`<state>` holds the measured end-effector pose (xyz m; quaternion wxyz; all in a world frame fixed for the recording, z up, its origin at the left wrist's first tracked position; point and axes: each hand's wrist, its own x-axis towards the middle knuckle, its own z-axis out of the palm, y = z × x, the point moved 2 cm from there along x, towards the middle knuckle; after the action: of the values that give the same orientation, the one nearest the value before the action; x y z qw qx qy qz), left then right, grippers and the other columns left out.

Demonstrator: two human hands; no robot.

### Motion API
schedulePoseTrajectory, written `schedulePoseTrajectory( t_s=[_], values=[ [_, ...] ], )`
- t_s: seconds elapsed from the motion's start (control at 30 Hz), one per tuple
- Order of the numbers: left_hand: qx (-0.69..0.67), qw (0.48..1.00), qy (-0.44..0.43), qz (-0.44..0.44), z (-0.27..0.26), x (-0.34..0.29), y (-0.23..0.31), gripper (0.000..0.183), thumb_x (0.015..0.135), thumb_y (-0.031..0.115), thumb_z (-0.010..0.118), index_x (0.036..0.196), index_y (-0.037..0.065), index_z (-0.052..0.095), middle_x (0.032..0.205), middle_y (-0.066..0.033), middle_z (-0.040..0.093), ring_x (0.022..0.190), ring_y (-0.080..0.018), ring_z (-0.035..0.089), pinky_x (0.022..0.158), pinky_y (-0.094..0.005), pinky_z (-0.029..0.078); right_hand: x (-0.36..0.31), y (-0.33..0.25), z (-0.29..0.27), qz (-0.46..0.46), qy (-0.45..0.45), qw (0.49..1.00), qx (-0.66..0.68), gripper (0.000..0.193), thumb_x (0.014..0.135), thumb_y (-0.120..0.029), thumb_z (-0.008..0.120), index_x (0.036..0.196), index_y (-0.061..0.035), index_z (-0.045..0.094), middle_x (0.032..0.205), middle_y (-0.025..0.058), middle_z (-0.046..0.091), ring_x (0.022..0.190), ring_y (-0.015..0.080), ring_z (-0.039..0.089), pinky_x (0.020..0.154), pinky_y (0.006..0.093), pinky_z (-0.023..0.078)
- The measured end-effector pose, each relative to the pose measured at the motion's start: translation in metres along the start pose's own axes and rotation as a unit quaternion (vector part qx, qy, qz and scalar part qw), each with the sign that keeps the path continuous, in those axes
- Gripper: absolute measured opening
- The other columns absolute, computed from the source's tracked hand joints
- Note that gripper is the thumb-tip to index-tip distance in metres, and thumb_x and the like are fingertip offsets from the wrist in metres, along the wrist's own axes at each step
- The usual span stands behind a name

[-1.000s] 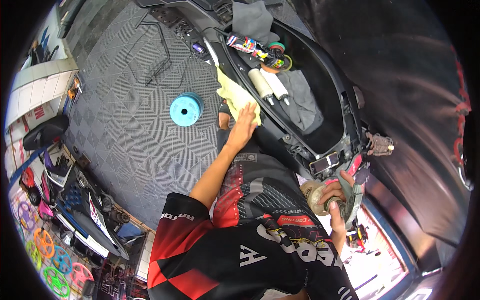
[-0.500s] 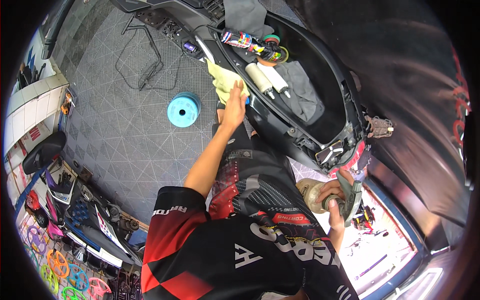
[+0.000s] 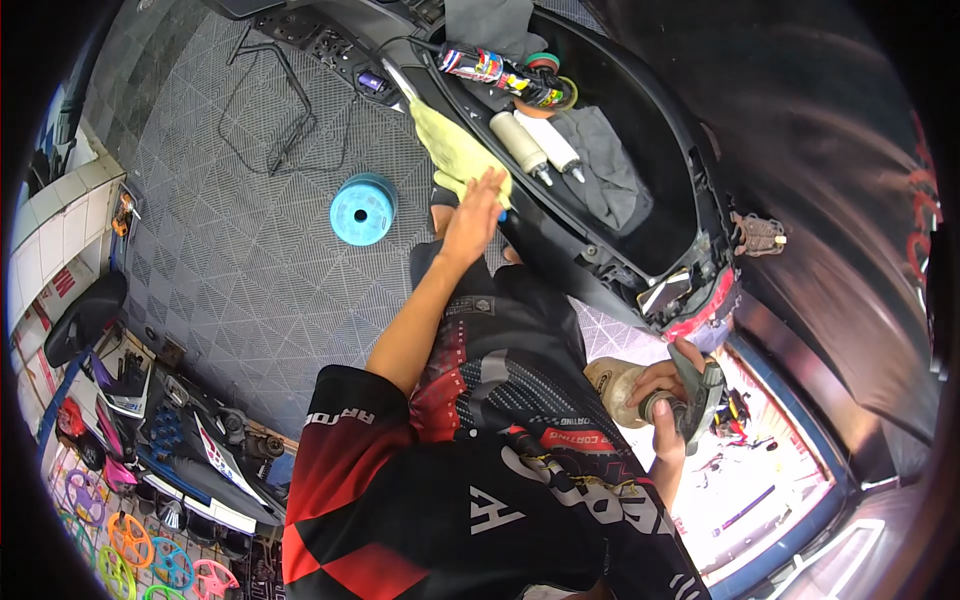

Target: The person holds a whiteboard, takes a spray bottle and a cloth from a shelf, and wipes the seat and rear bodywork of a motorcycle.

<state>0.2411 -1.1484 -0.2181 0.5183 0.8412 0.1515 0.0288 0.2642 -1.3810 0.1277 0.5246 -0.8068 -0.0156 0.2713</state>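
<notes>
My left hand (image 3: 474, 222) presses a pale yellow cloth (image 3: 447, 145) against the black side of a motorbike's open rear body (image 3: 545, 232). The fingers lie over the cloth's lower end, and a small blue bit shows beside them. Lower right, my right hand (image 3: 664, 398) grips a cloudy beige spray bottle (image 3: 616, 388) around its neck, under a grey-green spray head (image 3: 709, 398). In the black hollow of the body lie a beige bottle (image 3: 519, 142) and a white bottle (image 3: 550, 143) with nozzles, on a dark grey cloth (image 3: 606, 178).
A polishing tool (image 3: 505, 78) with a colourful body rests across the hollow. On the grey patterned floor stands a light blue round stool (image 3: 362, 209), near a thin black metal frame (image 3: 290, 95). A phone (image 3: 667, 292) lies at the body's tail. Motorbike parts (image 3: 195, 445) fill the lower left.
My left hand has slid slightly down and to the right along the panel, drawing the yellow cloth out longer. My right hand still holds the spray bottle. The view has shifted slightly.
</notes>
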Motion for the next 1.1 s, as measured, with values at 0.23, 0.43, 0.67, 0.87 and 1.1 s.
schedulePoseTrajectory(
  t_s=[0.23,0.43,0.67,0.87,1.1],
  values=[
    [-0.203,0.940,0.148,-0.232,-0.001,0.028,-0.039,0.041,0.106,0.015,0.045,0.144,0.001,0.047,0.131,-0.0264,0.060,0.114,-0.0378,0.062,0.100,-0.0415,0.045,-0.001,0.019,0.004,-0.002,-0.021,0.999,-0.030,0.070,0.087,-0.015,0.066,0.144,0.0139,0.037,0.078,0.0139,0.067,0.076,0.0196,0.065,0.082,0.0329,0.049],
    [-0.164,0.913,0.315,-0.201,0.006,0.004,-0.071,0.032,0.102,0.023,0.060,0.119,-0.004,0.065,0.103,-0.0087,0.056,0.082,-0.0156,0.059,0.069,-0.0292,0.050,0.022,0.025,0.012,0.008,-0.031,0.999,-0.023,0.062,0.086,-0.005,0.065,0.142,0.0106,0.043,0.078,0.0107,0.066,0.077,0.0176,0.065,0.084,0.0322,0.049],
    [-0.050,0.960,0.231,-0.149,-0.003,0.029,-0.003,0.039,0.087,0.017,0.077,0.115,-0.008,0.068,0.111,-0.0207,0.068,0.086,-0.0327,0.071,0.077,-0.0389,0.055,0.057,0.067,0.059,-0.006,-0.040,0.991,-0.126,0.057,0.084,-0.005,0.073,0.138,-0.0011,0.053,0.076,0.0064,0.065,0.064,0.0126,0.062,0.065,0.0268,0.050],
    [0.007,0.984,0.158,-0.085,-0.004,0.003,0.019,0.028,0.083,0.005,0.075,0.110,-0.003,0.072,0.106,-0.0216,0.068,0.098,-0.0391,0.066,0.086,-0.0419,0.053,0.061,0.077,0.075,0.000,-0.075,0.986,-0.151,0.056,0.084,-0.009,0.076,0.136,-0.0055,0.055,0.070,0.0063,0.060,0.056,0.0119,0.058,0.058,0.0271,0.047],
    [0.038,0.965,0.231,-0.115,-0.014,0.043,-0.012,0.029,0.080,0.007,0.078,0.105,-0.006,0.074,0.102,-0.0242,0.067,0.086,-0.0409,0.067,0.080,-0.0460,0.053,0.063,0.082,0.069,-0.006,-0.071,0.983,-0.169,0.056,0.084,-0.010,0.076,0.136,-0.0047,0.055,0.068,0.0055,0.057,0.054,0.0124,0.057,0.056,0.0271,0.045]
  ],
)
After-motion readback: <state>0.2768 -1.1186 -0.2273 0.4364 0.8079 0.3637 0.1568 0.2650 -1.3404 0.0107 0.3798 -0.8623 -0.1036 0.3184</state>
